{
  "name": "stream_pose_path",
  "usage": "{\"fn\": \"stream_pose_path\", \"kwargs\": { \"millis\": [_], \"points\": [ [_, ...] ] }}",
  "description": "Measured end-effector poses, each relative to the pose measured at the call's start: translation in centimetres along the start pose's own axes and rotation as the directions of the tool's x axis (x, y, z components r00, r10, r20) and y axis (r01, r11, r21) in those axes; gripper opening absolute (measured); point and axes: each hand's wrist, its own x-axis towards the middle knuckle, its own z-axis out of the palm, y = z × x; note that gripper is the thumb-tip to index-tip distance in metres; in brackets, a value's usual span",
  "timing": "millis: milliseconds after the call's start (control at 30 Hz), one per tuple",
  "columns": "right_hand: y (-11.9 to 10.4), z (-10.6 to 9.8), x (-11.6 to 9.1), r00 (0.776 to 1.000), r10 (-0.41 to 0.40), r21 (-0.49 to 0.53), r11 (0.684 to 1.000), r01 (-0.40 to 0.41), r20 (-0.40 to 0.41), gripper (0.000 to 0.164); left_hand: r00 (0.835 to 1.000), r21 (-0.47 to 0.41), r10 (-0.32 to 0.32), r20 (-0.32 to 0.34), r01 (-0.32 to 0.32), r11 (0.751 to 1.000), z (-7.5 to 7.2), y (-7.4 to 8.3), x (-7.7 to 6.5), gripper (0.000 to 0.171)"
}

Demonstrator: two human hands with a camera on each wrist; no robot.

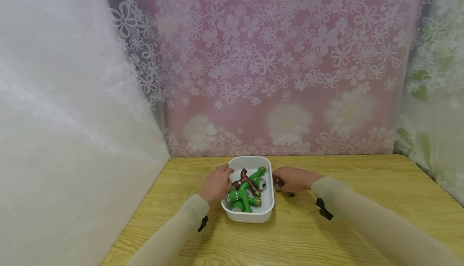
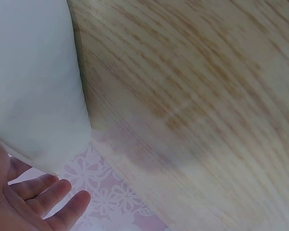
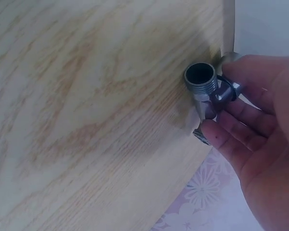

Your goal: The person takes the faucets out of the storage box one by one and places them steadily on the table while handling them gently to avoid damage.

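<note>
My right hand (image 1: 291, 179) grips a small chrome angle valve (image 3: 209, 94) just outside the right wall of a white plastic bin (image 1: 250, 217). In the right wrist view, the valve's wide threaded mouth faces the camera, and the fingers and thumb (image 3: 250, 127) hold its body. At the bin's left rim lies my left hand (image 1: 217, 183), fingers loosely extended over the edge. In the left wrist view those fingers (image 2: 43, 195) show beside the bin's outer wall (image 2: 38, 82). Inside the bin lie several green plastic taps (image 1: 243, 196) with brass threaded ends and a brown tap (image 1: 248, 181).
The bin stands on a wood-grain table (image 1: 253, 244) near its back edge. A pink flowered curtain (image 1: 282, 76) hangs behind the table, with a white sheet (image 1: 79, 117) on the left and a green-patterned curtain (image 1: 431, 96) on the right.
</note>
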Motion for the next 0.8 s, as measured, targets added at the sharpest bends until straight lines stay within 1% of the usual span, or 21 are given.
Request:
{"fn": "stream_pose_path", "kwargs": {
  "millis": [133, 267, 433, 700, 800],
  "points": [
    [-0.1, 0.17, 0.17, 1.0, -0.015, 0.003, 1.0, 0.015, -0.008, 0.028, 1.0, 0.002, 0.002, -0.001, -0.002, 1.0, 0.02, -0.1, 0.02, 0.035],
    [-0.16, 0.42, 0.28, 1.0, -0.002, 0.001, 1.0, 0.002, -0.015, 0.03, 1.0, 0.002, 0.009, -0.003, -0.009, 1.0, 0.01, -0.14, 0.0, 0.035],
    [-0.23, 0.46, 0.22, 1.0, 0.017, 0.024, 1.0, -0.017, -0.02, 0.036, 1.0, 0.005, 0.008, 0.001, -0.008, 1.0, -0.01, -0.12, 0.04, 0.035],
    [-0.13, 0.46, -0.06, 1.0, -0.002, 0.006, 1.0, 0.002, -0.027, 0.039, 1.0, 0.003, 0.009, 0.006, -0.009, 1.0, -0.09, -0.03, 0.0, 0.035],
    [-0.13, 0.39, -0.19, 1.0, 0.007, 0.006, 1.0, -0.007, -0.029, 0.041, 1.0, 0.005, 0.011, 0.004, -0.011, 1.0, -0.14, 0.01, 0.02, 0.035]
  ]
}}
